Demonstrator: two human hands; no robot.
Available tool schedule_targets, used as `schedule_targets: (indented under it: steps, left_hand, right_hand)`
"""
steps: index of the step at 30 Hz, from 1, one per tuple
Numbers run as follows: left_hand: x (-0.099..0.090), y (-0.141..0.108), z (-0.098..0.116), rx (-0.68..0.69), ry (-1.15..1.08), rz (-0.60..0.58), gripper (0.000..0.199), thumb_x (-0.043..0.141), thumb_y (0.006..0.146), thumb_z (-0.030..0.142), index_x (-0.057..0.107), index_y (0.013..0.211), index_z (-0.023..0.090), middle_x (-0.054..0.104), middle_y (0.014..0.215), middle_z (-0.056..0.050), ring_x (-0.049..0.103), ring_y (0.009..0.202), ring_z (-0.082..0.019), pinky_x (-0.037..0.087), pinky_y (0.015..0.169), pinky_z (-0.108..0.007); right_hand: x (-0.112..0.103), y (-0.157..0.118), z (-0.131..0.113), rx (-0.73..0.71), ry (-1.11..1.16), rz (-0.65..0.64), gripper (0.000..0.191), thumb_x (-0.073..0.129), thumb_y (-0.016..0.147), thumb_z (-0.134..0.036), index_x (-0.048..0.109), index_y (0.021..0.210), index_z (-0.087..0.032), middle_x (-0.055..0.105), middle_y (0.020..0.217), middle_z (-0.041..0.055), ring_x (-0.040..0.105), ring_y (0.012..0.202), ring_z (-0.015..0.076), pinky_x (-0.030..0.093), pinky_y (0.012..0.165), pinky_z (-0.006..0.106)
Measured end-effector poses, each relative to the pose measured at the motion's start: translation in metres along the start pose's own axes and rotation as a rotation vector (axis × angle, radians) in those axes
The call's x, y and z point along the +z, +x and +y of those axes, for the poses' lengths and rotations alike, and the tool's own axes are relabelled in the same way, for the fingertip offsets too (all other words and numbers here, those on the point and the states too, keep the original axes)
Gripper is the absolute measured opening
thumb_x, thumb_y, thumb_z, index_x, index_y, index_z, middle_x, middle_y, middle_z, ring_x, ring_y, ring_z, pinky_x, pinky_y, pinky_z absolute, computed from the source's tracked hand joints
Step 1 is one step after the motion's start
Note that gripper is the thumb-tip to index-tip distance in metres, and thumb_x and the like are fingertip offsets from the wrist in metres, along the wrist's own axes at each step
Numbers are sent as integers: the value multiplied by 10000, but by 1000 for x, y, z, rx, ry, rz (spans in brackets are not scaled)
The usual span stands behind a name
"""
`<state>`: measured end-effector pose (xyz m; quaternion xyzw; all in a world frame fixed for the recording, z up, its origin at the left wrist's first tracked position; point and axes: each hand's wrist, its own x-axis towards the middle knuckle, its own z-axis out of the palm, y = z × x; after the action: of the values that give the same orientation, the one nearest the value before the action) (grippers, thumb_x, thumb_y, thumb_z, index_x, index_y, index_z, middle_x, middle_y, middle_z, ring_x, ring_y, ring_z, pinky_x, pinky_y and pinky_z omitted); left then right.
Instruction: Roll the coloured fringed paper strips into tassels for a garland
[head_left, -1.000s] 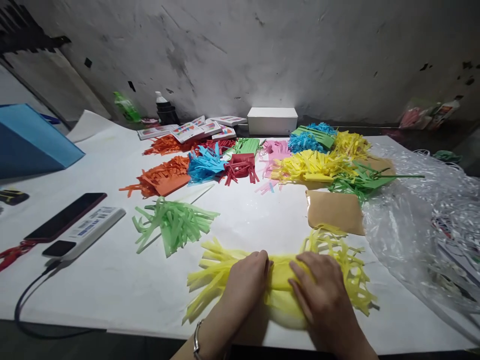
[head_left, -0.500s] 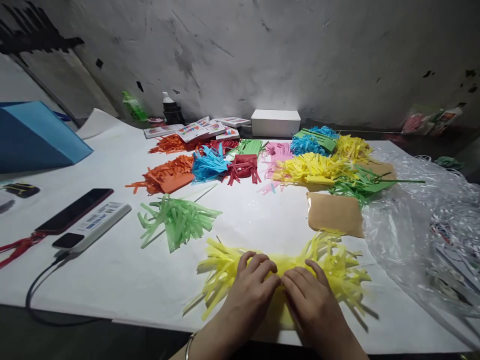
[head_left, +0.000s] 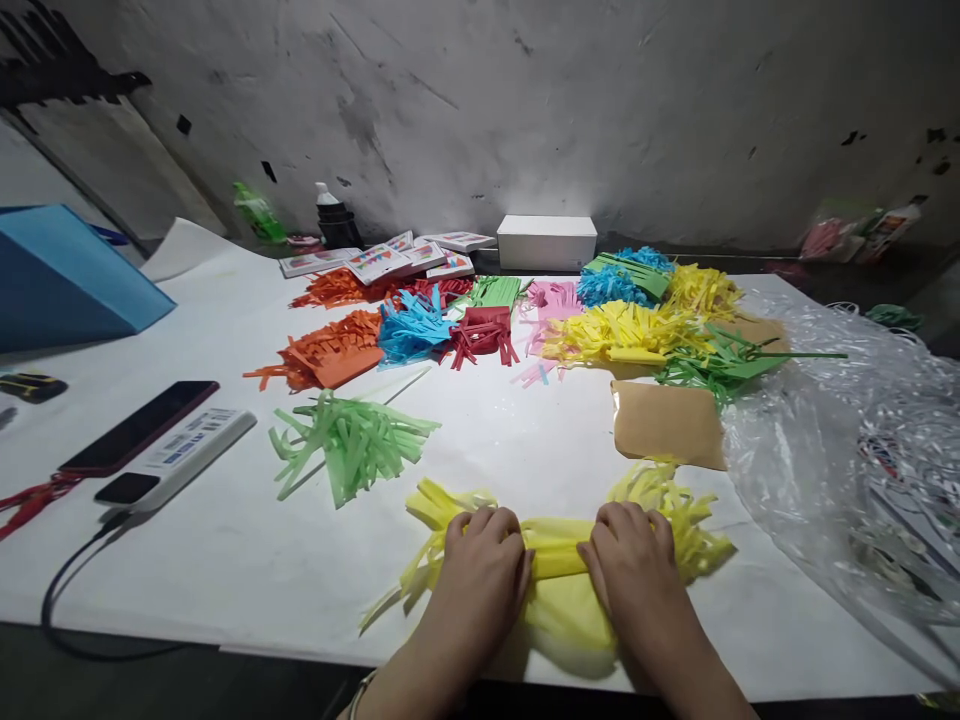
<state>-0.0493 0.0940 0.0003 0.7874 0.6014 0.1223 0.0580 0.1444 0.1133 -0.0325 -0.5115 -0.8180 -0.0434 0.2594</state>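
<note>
One left hand (head_left: pixel 481 565), one right hand (head_left: pixel 637 560); both curled closed, gripping fringed yellow paper (head_left: pixel 556 563)

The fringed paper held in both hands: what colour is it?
The fringed paper is yellow; it shows best between the hands in the head view.

you wear a thin bracelet (head_left: pixel 361 690) around your left forearm (head_left: pixel 424 655), a narrow, rounded band with a pale metallic shine; the lower edge of the view cuts it off, so its full shape can't be made out. your left hand (head_left: pixel 481 565) and right hand (head_left: pixel 636 560) are both bare, with slim fingers (head_left: pixel 480 527) and rounded knuckles, and your right forearm (head_left: pixel 694 665) is bare too as far as it shows.
</note>
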Motion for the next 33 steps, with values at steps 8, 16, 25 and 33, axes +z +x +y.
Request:
schedule_targets:
  steps: [8,16,25,33]
  left_hand:
    - [-2,9,5,-36,59,-121,179,586,907,133,707,782,175,703,955,-76,628,950,-288,467,868,-511]
    - [12,-5,-2,238,-97,227,118,678,860,122,656,875,237,696,1107,-40,587,1099,-256,254,1128,-605]
    - [18,-11,-9,400,-147,351,287,444,984,79,679,1027,238,692,1010,-45,581,1001,-195,318,1103,-458]
    - [20,-11,-13,359,-120,246,194,543,953,90,651,876,231,697,883,5,594,924,-183,308,1072,-426]
  right_hand:
    - [-8,-2,-9,-225,145,58,231,476,968,-134,583,779,-210,615,792,23,538,840,210,302,952,438]
    - [-9,-4,-14,-212,198,42,180,492,975,-171,593,829,-196,605,784,19,512,787,195,305,906,400]
    - [-5,-17,-14,-287,148,46,326,334,1007,-83,622,887,-177,599,759,29,510,786,198,305,959,417]
    - [-8,-21,-9,-227,124,26,337,342,990,-67,607,825,-193,613,781,34,548,830,207,295,1014,446]
